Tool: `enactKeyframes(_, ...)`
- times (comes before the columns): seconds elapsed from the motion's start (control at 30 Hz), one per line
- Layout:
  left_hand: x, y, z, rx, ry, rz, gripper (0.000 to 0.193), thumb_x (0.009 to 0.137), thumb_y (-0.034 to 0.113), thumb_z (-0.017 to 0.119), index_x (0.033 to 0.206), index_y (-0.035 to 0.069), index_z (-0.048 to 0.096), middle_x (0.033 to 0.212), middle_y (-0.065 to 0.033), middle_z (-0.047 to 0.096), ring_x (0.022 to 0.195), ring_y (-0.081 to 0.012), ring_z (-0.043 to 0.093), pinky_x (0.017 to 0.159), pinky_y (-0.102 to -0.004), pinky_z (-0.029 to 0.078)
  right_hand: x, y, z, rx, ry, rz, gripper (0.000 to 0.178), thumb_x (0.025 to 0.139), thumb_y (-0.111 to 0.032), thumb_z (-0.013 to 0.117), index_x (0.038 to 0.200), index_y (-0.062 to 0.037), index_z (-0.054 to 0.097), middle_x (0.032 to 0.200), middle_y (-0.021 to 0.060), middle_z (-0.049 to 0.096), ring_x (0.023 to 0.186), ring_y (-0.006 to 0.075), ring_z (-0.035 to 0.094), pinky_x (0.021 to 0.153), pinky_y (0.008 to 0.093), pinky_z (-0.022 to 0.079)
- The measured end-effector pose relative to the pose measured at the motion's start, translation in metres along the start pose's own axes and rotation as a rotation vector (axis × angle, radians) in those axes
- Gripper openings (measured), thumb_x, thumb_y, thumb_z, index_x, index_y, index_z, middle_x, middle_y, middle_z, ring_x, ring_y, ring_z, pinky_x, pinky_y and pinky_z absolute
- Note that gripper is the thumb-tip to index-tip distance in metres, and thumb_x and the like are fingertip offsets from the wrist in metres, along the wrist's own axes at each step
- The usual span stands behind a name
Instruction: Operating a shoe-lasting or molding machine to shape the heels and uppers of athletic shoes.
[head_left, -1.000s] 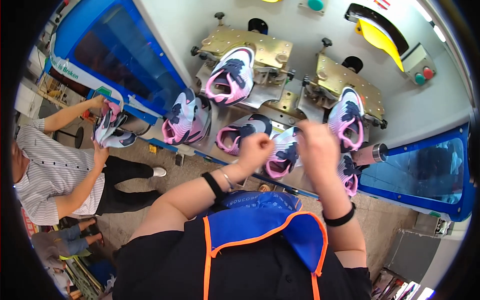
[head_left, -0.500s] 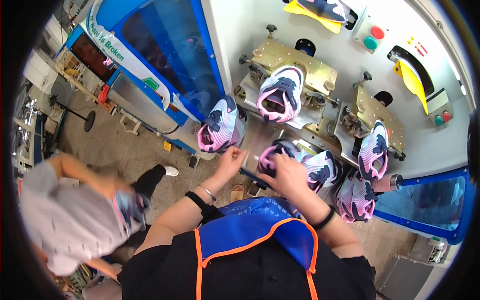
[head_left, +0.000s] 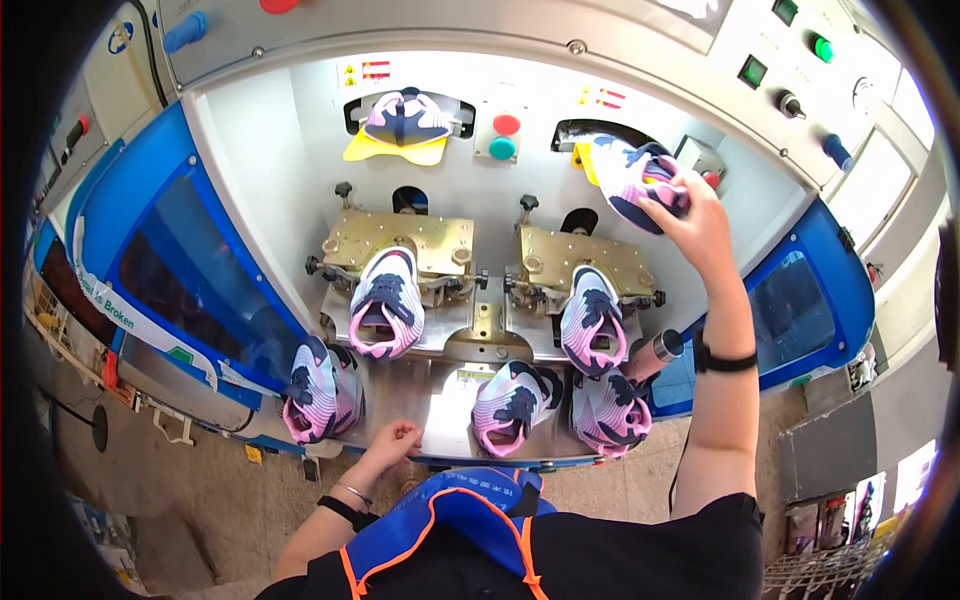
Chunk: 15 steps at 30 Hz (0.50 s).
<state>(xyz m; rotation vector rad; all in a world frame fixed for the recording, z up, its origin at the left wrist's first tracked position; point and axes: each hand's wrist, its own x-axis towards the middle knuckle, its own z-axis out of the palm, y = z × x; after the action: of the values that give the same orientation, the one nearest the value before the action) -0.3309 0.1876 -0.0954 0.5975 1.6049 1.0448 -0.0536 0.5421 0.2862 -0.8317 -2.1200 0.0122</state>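
Up at the right, my right hand (head_left: pixel 692 222) grips a white, pink and navy sneaker (head_left: pixel 630 185) by its collar. The sneaker's toe meets the right yellow pad (head_left: pixel 583 160) in front of a dark slot. My left hand (head_left: pixel 396 440), fingers curled with nothing visible in them, is low at the machine's front edge. Near it on the metal shelf (head_left: pixel 440 405) stands a like sneaker (head_left: pixel 512 408), with more at the left end (head_left: pixel 315 390) and the right end (head_left: pixel 608 415). Two sneakers sit toe-in at the brass-coloured clamps, left (head_left: pixel 387 305) and right (head_left: pixel 594 320).
Another sneaker (head_left: pixel 408 118) rests on the left yellow pad (head_left: pixel 395 150). Red and green buttons (head_left: pixel 504 137) are between the slots. Blue-framed doors flank the bay, left (head_left: pixel 190 270) and right (head_left: pixel 790 300). A pinkish cylinder with a metal cap (head_left: pixel 655 352) juts out at the right.
My right hand has brought a sneaker from the front shelf to the right yellow pad. The view has swung right. The co-worker at the left is out of view.
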Motion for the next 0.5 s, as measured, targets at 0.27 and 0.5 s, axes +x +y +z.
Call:
enactKeyframes(0.27, -0.048, -0.045, -0.019, -0.115, 0.209, -0.070, 0.028, 0.094, 0.030, 0.068, 0.105, 0.005, 0.060, 0.083, -0.0076, 0.068, 0.065, -0.0152, 0.065, 0.054, -0.0273, 0.052, 0.039, 0.067, 0.096, 0.065, 0.385, 0.174, 0.060, 0.080, -0.038, 0.078, 0.124, -0.0031, 0.056, 0.124, 0.0203, 0.057, 0.110, 0.0321, 0.059, 0.094, 0.0408, 0.048)
enactKeyframes(0.5, -0.073, -0.065, -0.030, -0.013, 0.408, -0.049, 0.031, 0.093, 0.035, 0.068, 0.092, 0.004, 0.065, 0.071, -0.0061, 0.066, 0.056, -0.0147, 0.062, 0.048, -0.0288, 0.047, 0.037, 0.253, 0.171, -0.957, -0.236, 0.518, 0.055, 0.088, -0.013, 0.053, 0.131, 0.0192, 0.040, 0.139, 0.0353, 0.041, 0.135, 0.0416, 0.039, 0.118, 0.0475, 0.025)
